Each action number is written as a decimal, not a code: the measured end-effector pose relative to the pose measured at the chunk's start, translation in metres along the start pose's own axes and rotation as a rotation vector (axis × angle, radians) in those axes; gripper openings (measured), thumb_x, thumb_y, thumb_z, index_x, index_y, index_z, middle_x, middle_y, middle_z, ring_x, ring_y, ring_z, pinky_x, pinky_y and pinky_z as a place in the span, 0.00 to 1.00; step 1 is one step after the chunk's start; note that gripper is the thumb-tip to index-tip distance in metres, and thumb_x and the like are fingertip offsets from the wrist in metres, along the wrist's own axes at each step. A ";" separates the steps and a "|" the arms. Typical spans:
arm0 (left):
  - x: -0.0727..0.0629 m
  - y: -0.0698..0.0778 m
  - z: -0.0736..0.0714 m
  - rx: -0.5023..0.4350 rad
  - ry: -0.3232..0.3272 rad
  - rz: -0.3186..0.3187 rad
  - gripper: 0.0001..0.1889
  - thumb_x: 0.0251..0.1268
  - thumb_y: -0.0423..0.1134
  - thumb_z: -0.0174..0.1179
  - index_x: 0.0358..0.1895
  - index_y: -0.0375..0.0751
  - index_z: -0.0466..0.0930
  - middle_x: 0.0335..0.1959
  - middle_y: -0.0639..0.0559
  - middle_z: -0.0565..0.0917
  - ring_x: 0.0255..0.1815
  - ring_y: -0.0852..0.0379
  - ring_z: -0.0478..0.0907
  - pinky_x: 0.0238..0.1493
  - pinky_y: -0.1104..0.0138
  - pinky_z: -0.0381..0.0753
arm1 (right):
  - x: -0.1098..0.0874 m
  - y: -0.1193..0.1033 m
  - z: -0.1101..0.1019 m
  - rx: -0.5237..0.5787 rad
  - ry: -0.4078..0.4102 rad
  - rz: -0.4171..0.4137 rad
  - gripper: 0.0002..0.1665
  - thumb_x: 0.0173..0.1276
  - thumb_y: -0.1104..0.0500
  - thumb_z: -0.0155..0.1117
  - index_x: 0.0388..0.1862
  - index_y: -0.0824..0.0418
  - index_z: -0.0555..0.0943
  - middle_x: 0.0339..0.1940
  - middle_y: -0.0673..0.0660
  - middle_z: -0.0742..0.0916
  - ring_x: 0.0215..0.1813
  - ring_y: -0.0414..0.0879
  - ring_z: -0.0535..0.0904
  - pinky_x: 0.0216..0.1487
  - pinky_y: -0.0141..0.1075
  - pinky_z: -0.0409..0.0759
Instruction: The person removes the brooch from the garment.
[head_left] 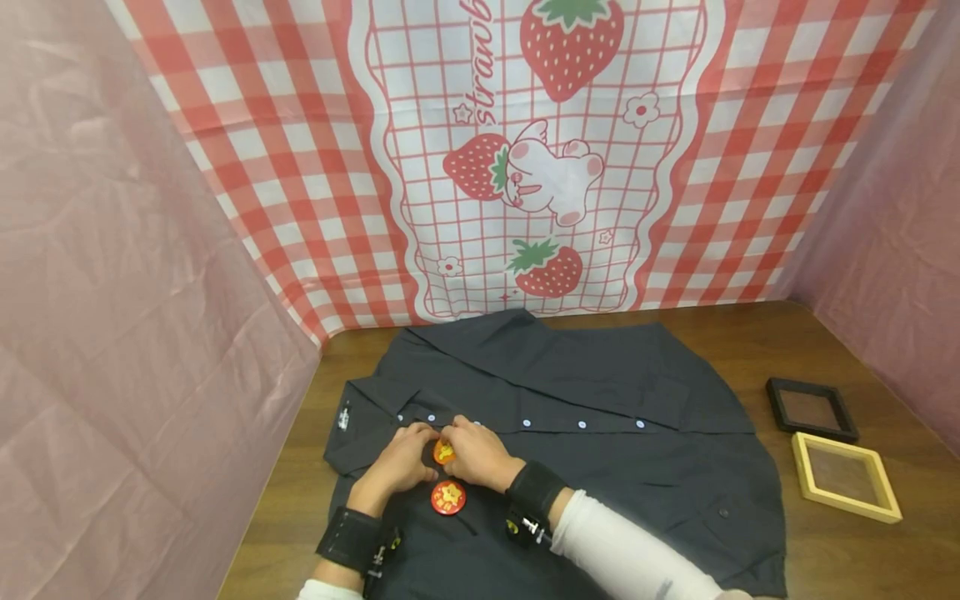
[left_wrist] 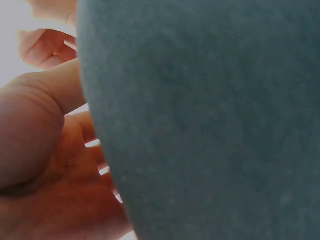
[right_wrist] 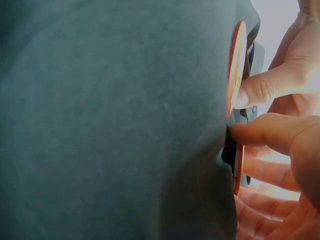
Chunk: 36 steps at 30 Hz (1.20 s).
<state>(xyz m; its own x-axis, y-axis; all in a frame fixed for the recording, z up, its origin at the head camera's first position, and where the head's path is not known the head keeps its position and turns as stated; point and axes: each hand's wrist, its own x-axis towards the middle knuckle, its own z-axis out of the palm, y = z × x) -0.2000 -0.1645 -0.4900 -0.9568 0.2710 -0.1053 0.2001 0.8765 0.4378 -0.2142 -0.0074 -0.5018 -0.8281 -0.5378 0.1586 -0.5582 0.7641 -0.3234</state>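
A dark grey button-up shirt (head_left: 600, 475) lies spread out. Over its front, my right hand (head_left: 480, 454) pinches a round orange badge (head_left: 443, 452) by the edge. In the right wrist view this badge (right_wrist: 239, 172) stands edge-on between thumb and fingers, against the cloth. My left hand (head_left: 405, 460) curves around the badge's left side, fingertips close to the right hand's. Its thumb overlaps a red badge (right_wrist: 236, 70) there. That red star badge (head_left: 448, 497) lies on the shirt just below both hands. Cloth hides the left fingertips in the left wrist view; I cannot tell what they grip.
On the wooden table (head_left: 750, 333), a black frame (head_left: 813, 408) and a pale yellow frame (head_left: 846, 477) lie at the right. A strawberry-print checked cloth (head_left: 300, 167) hangs behind. Pink curtains (head_left: 150, 333) close off both sides.
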 end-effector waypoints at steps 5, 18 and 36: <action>-0.001 0.000 0.000 -0.002 0.001 0.005 0.29 0.45 0.33 0.75 0.56 0.36 0.79 0.60 0.43 0.76 0.61 0.43 0.71 0.61 0.49 0.74 | -0.002 -0.001 -0.002 -0.024 -0.009 0.028 0.19 0.47 0.54 0.76 0.39 0.56 0.84 0.34 0.51 0.79 0.29 0.42 0.74 0.30 0.33 0.75; -0.001 0.001 0.000 0.001 -0.006 -0.010 0.30 0.46 0.34 0.74 0.57 0.35 0.78 0.62 0.42 0.76 0.62 0.43 0.70 0.62 0.49 0.73 | -0.008 0.004 -0.007 0.008 -0.012 0.019 0.19 0.49 0.53 0.75 0.40 0.56 0.84 0.35 0.51 0.79 0.31 0.42 0.75 0.32 0.33 0.76; -0.001 0.003 0.000 0.006 -0.019 -0.035 0.29 0.48 0.34 0.73 0.58 0.36 0.78 0.63 0.42 0.75 0.62 0.44 0.70 0.63 0.49 0.72 | -0.010 0.007 -0.009 0.041 -0.011 -0.009 0.19 0.50 0.54 0.75 0.42 0.57 0.84 0.35 0.52 0.79 0.31 0.41 0.75 0.33 0.32 0.76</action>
<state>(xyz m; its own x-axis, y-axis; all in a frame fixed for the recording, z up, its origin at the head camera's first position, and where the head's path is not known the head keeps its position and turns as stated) -0.1988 -0.1626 -0.4887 -0.9590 0.2479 -0.1373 0.1681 0.8878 0.4284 -0.2097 0.0065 -0.4969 -0.8223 -0.5486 0.1514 -0.5628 0.7442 -0.3599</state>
